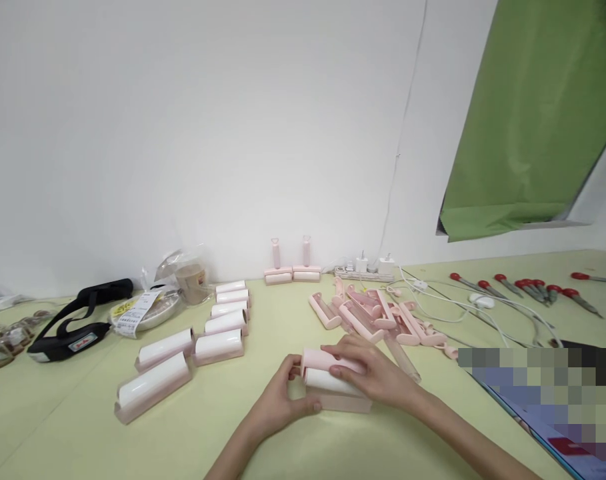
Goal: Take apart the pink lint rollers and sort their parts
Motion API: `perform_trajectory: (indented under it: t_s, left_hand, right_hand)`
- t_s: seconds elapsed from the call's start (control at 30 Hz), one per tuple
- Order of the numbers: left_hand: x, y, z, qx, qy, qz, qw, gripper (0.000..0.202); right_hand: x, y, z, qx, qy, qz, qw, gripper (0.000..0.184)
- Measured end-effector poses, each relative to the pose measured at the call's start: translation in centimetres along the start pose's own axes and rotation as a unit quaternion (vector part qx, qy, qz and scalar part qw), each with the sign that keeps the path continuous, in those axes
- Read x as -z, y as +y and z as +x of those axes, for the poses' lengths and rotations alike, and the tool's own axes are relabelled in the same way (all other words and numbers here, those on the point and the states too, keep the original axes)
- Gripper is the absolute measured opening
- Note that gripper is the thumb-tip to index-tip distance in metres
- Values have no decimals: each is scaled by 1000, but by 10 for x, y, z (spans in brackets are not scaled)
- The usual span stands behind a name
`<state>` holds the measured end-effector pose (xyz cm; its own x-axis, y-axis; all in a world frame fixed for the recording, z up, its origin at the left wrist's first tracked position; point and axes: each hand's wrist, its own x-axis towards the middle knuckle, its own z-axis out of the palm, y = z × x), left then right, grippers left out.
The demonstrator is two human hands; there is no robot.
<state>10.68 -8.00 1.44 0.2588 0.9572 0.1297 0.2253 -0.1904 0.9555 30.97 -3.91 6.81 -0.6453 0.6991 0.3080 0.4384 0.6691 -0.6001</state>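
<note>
A lint roller (327, 381), made up of a white roll with a pink shell above and a pale pink cover below, is held just over the front middle of the table. My left hand (283, 398) closes on its left end, the thumb along the lower cover. From the right, my right hand (373, 370) grips the pink upper shell, fingers over the top and thumb towards the white roll. Behind that hand lies a heap of pink roller frames and handles (363, 313). White rolls in pale covers (153, 387) stand in rows to the left.
Two lint rollers with handles (276, 257) lean against the wall. A power strip (363, 273) and white cables (463, 313) are at the back right, near several red-handled tools (533, 287). On the left are a black strap (67, 337), a plate (157, 313) and a bagged cup (190, 280).
</note>
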Motion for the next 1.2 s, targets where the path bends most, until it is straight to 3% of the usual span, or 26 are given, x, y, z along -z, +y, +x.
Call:
perform_trajectory:
  t_s: [0.23,0.4,0.5,0.63,0.77,0.87,0.97,1.13,1.2]
  left_hand:
    - [0,2,0,-10,-6,-2,1000,53]
    - [0,1,0,-2,-2,3,1000,50]
    - [-1,-2,-1,6,20,23,1000,55]
    - [-3,-1,-5,-35,3,62,997,59]
    - [-2,6,-7,-81,-25,144,986,43]
    - [0,10,-8,-82,-32,157,984,41]
    - [0,9,-8,-82,-36,154,984,42]
    - [-3,1,-7,-70,2,130,989,65]
    - [-3,-1,-7,-64,8,120,991,65]
  right_hand:
    - [9,-9,-1,21,-2,-39,999,34]
    - [-2,-8,-8,20,-39,-52,998,31]
    - [-3,-2,-7,14,-30,-75,997,31]
    - [17,15,25,-41,27,-161,986,32]
    - [35,40,68,-95,19,-270,958,21]
    - [31,55,81,-122,0,-297,947,21]
    - [22,61,81,-155,-8,-301,941,33]
    - [34,49,61,-234,16,-250,939,15]
    - [42,37,47,-240,27,-208,948,14]
